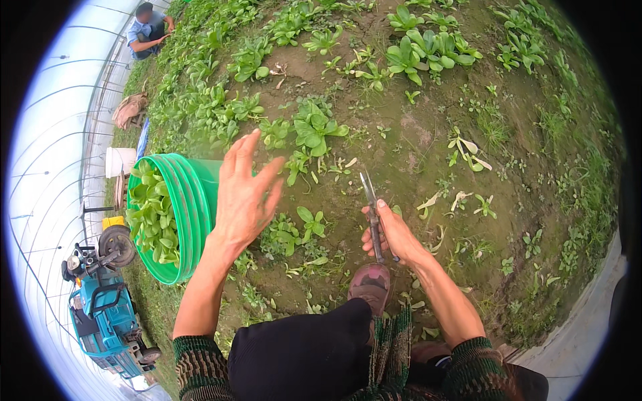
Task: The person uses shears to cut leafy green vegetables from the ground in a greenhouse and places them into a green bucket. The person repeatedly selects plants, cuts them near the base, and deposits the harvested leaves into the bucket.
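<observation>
Fingers spread and holding nothing, my left hand (246,190) is raised in front of the side of a green plastic bucket (193,215). Picked leafy greens (154,215) fill the bucket up to its rim. My right hand (388,233) grips the dark handles of a pair of scissors (372,210), whose narrow blades point away from me and stand slightly apart. Leafy green plants (315,128) grow in the soil beyond my left hand, and smaller ones (283,233) grow between my two hands.
A person (146,32) crouches among the plants at the far upper left. A white bucket (120,161) and a blue three-wheeled cart (108,321) stand at the left, by the plastic greenhouse wall (50,150). My shoe (370,285) is on the soil below the scissors.
</observation>
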A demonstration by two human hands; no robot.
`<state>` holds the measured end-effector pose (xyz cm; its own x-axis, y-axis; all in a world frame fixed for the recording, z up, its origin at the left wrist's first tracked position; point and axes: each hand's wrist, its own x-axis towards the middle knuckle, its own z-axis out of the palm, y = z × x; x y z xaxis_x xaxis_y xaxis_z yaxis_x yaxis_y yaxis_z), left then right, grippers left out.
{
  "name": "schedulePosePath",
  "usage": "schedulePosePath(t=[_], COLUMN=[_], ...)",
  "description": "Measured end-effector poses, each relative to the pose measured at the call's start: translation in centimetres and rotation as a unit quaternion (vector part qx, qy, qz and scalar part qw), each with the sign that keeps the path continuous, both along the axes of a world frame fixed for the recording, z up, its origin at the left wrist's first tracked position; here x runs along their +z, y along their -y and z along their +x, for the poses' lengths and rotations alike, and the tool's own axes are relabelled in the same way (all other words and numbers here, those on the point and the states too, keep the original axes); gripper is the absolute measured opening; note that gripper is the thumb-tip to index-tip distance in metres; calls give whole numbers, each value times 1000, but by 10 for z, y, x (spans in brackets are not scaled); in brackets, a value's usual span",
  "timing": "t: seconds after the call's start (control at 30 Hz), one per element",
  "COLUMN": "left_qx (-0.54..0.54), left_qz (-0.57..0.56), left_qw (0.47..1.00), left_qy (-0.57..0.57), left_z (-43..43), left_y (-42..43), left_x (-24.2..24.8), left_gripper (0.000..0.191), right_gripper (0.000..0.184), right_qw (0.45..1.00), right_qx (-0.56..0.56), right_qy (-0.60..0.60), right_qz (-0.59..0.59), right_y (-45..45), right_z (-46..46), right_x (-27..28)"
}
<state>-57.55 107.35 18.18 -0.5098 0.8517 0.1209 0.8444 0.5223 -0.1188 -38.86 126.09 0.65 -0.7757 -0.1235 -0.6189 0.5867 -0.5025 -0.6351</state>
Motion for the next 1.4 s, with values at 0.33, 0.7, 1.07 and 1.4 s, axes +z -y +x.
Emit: schedulePosePath(t=[0.33,0.7,1.07,1.4], left_qx=[-65,1,14,34], left_qz=[-171,-16,18,70], left_qw=[983,995,994,989], left_qy=[32,103,107,128], left_z=[-90,-119,-123,-120], left_y=[-64,-52,-45,-45], left_x=[-164,-165,-173,-173], left_gripper=[62,48,45,42], right_gripper=[72,77,75,68], right_qw=[998,989,985,997], right_qx=[-12,-24,-56,-31], right_qy=[31,8,30,15], right_qz=[-48,-148,-163,-76], right_y=[-4,7,19,13], right_z=[-33,-143,-179,-176], right_x=[-7,-30,-38,-35])
